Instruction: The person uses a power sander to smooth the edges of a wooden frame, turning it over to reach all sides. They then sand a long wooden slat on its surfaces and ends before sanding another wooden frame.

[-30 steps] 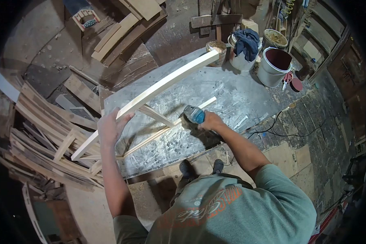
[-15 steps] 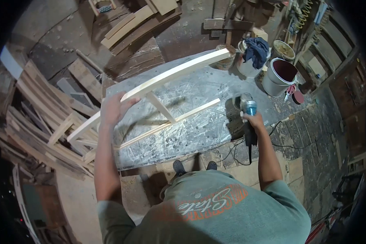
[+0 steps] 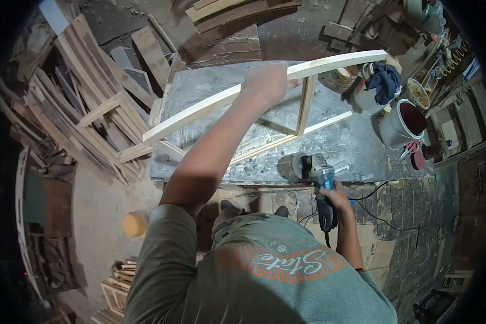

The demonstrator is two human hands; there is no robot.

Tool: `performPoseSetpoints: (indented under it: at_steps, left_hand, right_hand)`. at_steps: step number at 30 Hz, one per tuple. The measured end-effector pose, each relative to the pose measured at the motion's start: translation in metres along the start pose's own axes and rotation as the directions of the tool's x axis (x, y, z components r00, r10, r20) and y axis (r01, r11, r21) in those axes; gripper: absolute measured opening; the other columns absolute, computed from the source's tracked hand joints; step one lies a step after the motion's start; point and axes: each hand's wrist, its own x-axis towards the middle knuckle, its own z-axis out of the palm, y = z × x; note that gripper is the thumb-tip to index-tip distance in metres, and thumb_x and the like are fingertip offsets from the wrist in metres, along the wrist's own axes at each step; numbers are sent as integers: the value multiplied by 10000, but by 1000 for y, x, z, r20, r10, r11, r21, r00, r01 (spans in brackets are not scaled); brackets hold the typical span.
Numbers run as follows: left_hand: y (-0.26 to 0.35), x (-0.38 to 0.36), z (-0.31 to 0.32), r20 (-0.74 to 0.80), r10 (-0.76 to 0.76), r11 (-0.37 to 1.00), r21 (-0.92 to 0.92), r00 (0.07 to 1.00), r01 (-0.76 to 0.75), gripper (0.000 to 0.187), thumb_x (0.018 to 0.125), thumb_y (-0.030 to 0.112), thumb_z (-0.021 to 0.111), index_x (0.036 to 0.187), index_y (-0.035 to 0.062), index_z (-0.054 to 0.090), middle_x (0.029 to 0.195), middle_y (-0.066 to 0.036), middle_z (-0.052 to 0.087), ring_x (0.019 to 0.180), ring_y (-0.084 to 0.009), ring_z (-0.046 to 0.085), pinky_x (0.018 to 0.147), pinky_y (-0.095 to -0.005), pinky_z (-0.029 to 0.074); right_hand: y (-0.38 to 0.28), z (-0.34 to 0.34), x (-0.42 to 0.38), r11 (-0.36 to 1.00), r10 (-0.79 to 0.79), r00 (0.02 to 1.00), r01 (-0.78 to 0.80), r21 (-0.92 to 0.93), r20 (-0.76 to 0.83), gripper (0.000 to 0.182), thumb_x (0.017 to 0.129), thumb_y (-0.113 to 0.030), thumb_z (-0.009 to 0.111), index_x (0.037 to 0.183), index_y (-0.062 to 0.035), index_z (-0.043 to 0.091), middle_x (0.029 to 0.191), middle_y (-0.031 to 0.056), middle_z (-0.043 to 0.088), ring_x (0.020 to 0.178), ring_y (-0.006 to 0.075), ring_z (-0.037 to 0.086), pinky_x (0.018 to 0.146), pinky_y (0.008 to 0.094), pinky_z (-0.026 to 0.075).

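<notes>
A pale wooden frame (image 3: 200, 110) lies across the worktable, its long upper rail reaching from left to far right with a short crosspiece joining a lower rail. My left hand (image 3: 267, 83) is closed over that upper rail near its middle; motion blurs the fingers a little. My right hand (image 3: 335, 195) grips a teal and black angle grinder (image 3: 322, 175) by its body, at the near edge of the table. The grinder's round disc points left, over the tabletop and apart from the frame.
The grey, scuffed worktable (image 3: 264, 171) fills the middle. Buckets, including a white one (image 3: 392, 131), and a dark cloth (image 3: 383, 83) stand at its right end. Stacked boards (image 3: 92, 65) crowd the left. A black cord (image 3: 386, 220) trails across the floor at right.
My left hand has moved right along the upper rail, and the frame sits further right in view. The grinder in my right hand has come nearer my body. The whole view has shifted.
</notes>
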Motion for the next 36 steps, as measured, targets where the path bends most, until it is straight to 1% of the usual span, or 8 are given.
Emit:
performPoseSetpoints:
  at_steps: [6, 9, 10, 15, 19, 23, 30, 36]
  left_hand:
    - [-60, -57, -27, 35, -30, 999, -32, 999, 31, 503, 934, 468, 599, 1183, 36, 660, 1066, -218, 689, 1032, -391, 640, 905, -468, 489]
    - [-106, -109, -44, -29, -5, 996, -88, 1000, 3, 455, 935, 450, 601, 1074, 22, 662, 981, -209, 685, 954, -396, 645, 845, -495, 488]
    - [-121, -123, -51, -6, -15, 997, -82, 1000, 14, 460, 936, 453, 597, 1072, 18, 658, 961, -217, 680, 944, -404, 641, 836, -499, 482]
    - [-158, -169, -88, 151, -103, 989, -94, 983, 118, 527, 958, 469, 574, 1155, -17, 626, 1008, -277, 654, 983, -430, 624, 858, -470, 468]
    - [-179, -173, -72, 106, -79, 990, -105, 991, 90, 501, 972, 475, 547, 1124, -1, 592, 934, -276, 649, 936, -447, 618, 814, -498, 464]
    - [-179, -173, -65, 109, -110, 994, -12, 988, 112, 500, 968, 501, 537, 1074, 14, 575, 872, -256, 651, 892, -457, 614, 777, -519, 459]
    - [-177, -169, -67, 143, -151, 989, 10, 978, 151, 513, 961, 524, 529, 1038, 21, 591, 824, -242, 652, 852, -451, 625, 751, -517, 468]
    - [-176, -172, -65, 128, -130, 991, 6, 983, 131, 529, 962, 532, 521, 1065, 19, 603, 811, -245, 652, 843, -447, 633, 746, -522, 473]
  right_hand:
    - [-35, 76, 17, 951, -242, 969, 246, -190, 42, 873, 590, -300, 865, 1282, 51, 465, 1032, 181, 686, 918, 308, 666, 850, 397, 518]
    - [-64, 113, 28, 767, -254, 967, 224, -602, 37, 915, 579, -328, 859, 1292, 57, 431, 1039, 276, 671, 974, 410, 668, 872, 423, 520]
    - [-63, 130, 35, 733, -342, 939, 297, -612, 46, 933, 587, -347, 839, 1309, 61, 411, 1038, 334, 644, 1001, 478, 636, 872, 447, 520]
    - [-92, 212, 44, 627, -209, 944, 328, -706, 253, 956, 625, -327, 784, 1378, 78, 357, 1031, 322, 653, 981, 457, 646, 859, 478, 525]
    - [-99, 260, 32, 563, -116, 938, 334, -756, 328, 948, 633, -327, 758, 1385, 82, 350, 1024, 318, 656, 974, 445, 650, 853, 488, 529]
    - [-81, 236, 36, 627, -233, 948, 318, -711, 218, 982, 633, -360, 776, 1372, 138, 362, 1008, 345, 644, 968, 472, 645, 862, 477, 518]
    - [-87, 136, 66, 672, -189, 971, 20, -740, -146, 1088, 551, -378, 807, 1394, 146, 360, 1155, 318, 637, 1096, 402, 639, 930, 403, 505]
    - [-100, 117, 74, 724, -152, 971, -18, -689, -184, 861, 562, -300, 809, 1272, 60, 481, 1114, 278, 658, 1068, 402, 643, 924, 422, 500]
